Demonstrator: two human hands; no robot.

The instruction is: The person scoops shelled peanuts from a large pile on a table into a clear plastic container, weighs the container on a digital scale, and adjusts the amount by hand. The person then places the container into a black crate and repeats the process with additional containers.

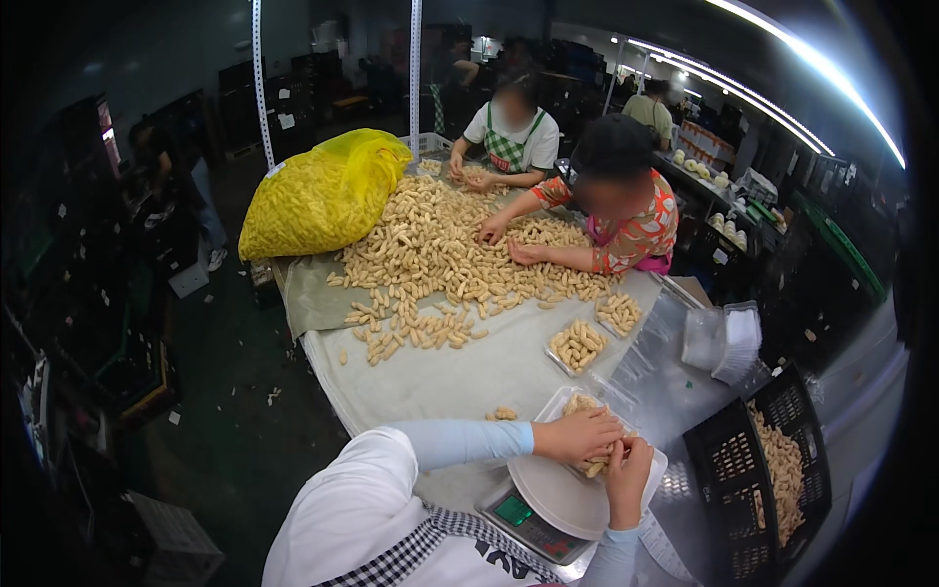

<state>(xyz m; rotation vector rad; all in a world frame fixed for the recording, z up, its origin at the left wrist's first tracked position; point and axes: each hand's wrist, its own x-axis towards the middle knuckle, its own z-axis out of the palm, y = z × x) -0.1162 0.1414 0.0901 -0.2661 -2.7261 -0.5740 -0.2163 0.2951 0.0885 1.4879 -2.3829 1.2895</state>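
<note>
Waiting: yellow sack, then loose peanuts heaped on the table
Seemingly done: two filled trays
Left hand: cupped over a peanut portion above the scale, apparently unfinished
Right hand: fingers curled alongside; neither grip shows clearly
Black crate: more peanuts

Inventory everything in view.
Peanut pile: one, tan, on table
Table: one, pale grey, centre
Sack: one, yellow, table's left
Filled trays: two, clear, table's right
Tray stack: one, clear, right
Crate: one, black, lower right
Scale: one, grey, below hands
Pan: one, white, on scale
Handled peanuts: uncountable, tan, under hands
Co-workers: two at table, others behind
Posts: two, white, behind table
Lights: several, white, upper right
Left hand: one, bare, on peanuts
Right hand: one, bare, on peanuts
</note>
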